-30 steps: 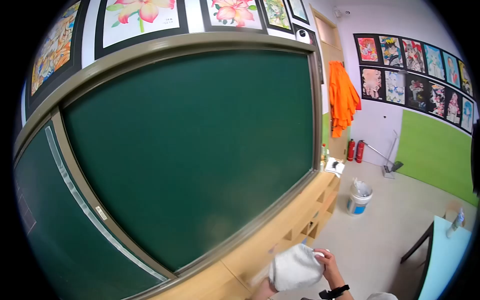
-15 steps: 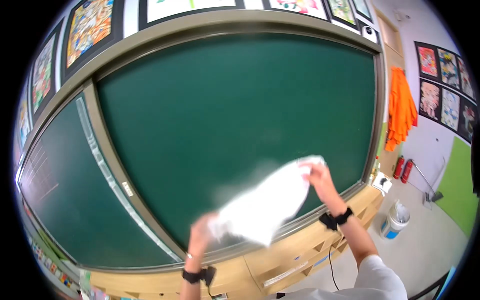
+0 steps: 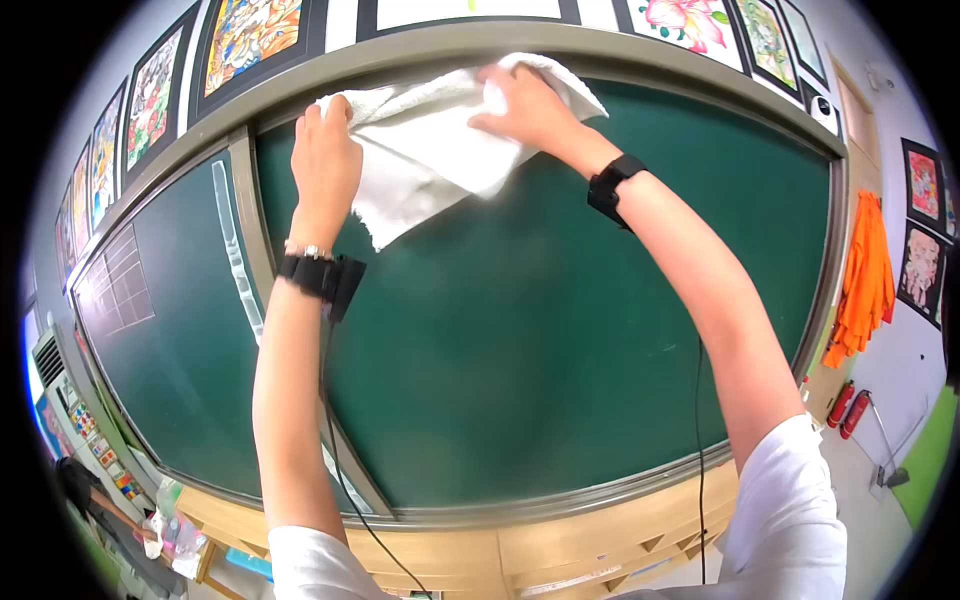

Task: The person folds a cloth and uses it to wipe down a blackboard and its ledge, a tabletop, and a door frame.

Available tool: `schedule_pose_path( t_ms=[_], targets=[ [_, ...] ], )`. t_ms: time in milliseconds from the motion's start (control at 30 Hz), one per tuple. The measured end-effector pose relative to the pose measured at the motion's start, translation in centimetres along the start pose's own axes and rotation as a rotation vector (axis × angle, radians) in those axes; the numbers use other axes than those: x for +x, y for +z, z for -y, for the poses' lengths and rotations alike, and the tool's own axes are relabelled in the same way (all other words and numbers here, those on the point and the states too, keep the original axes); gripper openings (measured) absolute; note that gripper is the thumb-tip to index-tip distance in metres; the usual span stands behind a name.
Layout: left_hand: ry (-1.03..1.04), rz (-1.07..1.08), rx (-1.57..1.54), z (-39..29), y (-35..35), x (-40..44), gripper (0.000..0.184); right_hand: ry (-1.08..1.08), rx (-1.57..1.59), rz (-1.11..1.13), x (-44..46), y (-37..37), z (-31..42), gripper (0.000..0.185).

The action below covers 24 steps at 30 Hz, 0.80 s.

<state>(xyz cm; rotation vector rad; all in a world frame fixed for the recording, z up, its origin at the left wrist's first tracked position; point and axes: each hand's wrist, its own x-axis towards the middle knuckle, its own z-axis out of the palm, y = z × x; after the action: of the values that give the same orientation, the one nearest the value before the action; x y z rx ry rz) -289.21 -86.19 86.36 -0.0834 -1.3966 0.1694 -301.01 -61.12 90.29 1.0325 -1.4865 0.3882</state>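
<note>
A white towel (image 3: pixel 430 150) hangs spread against the top of the green chalkboard (image 3: pixel 560 330), its upper edge up at the board's frame. My left hand (image 3: pixel 328 160) grips the towel's upper left corner, fingers curled over the edge. Farther right, my right hand (image 3: pixel 540 115) holds the towel near its upper right part, with its fingertips partly covered by the cloth and slightly blurred. The lower edge droops in loose points below both hands. Black straps with cables sit around both wrists.
Framed pictures (image 3: pixel 255 40) line the wall above the board's metal frame (image 3: pixel 440 48). Wooden shelving (image 3: pixel 450 555) runs beneath the board. Orange clothing (image 3: pixel 862 280) hangs at right, above fire extinguishers (image 3: pixel 853 413). Another person (image 3: pixel 95 500) is at the lower left.
Both hands have risen from low in front of the board to its top edge, carrying the towel up with them. The view has tilted and shifted, bringing another person into sight at lower left.
</note>
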Motion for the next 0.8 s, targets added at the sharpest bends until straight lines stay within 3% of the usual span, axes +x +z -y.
schedule_pose_path(
  t_ms=[133, 167, 200, 267, 300, 333, 433, 533, 600, 667, 800],
  targets=[
    [-0.085, 0.215, 0.137, 2.5, 4.4, -1.6, 0.036, 0.006, 0.002, -0.116, 0.2, 2.8, -1.1, 0.055],
    [-0.007, 0.166, 0.178, 2.7, 4.9, -2.2, 0.031, 0.013, 0.024, -0.098, 0.3, 3.2, -1.1, 0.051],
    [-0.025, 0.206, 0.231, 2.6, 5.0, -2.3, 0.028, -0.078, 0.035, -0.140, 0.3, 3.5, -1.6, 0.043],
    [-0.058, 0.336, 0.313, 2.3, 5.2, -3.1, 0.042, -0.163, 0.068, -0.125, -0.1, 4.6, -2.7, 0.042],
    [-0.039, 0.388, 0.380, 2.2, 5.4, -3.3, 0.039, -0.237, -0.036, -0.227, -0.7, 4.9, -2.8, 0.042],
    [0.009, 0.389, 0.386, 2.0, 5.4, -3.9, 0.032, -0.050, 0.113, -0.018, -2.3, 3.1, -1.2, 0.040],
    [0.108, 0.452, 0.456, 0.5, 5.0, -7.3, 0.016, -0.020, 0.176, 0.032, -7.6, 3.3, -0.1, 0.040],
    [0.151, 0.472, 0.539, -1.3, 5.0, -13.0, 0.013, 0.024, 0.155, 0.076, -13.4, 4.9, 0.2, 0.040],
    [0.241, 0.422, 0.885, -2.9, 5.4, -18.0, 0.002, 0.082, 0.179, 0.133, -17.7, 5.7, 1.3, 0.036],
    [0.347, 0.344, 1.042, -4.2, 5.3, -22.9, 0.014, 0.070, 0.206, 0.053, -22.2, 6.9, 2.7, 0.028],
    [0.486, 0.569, 1.234, -7.0, 3.5, -31.8, 0.023, 0.182, 0.189, 0.285, -32.3, 8.2, 6.1, 0.028]
  ],
)
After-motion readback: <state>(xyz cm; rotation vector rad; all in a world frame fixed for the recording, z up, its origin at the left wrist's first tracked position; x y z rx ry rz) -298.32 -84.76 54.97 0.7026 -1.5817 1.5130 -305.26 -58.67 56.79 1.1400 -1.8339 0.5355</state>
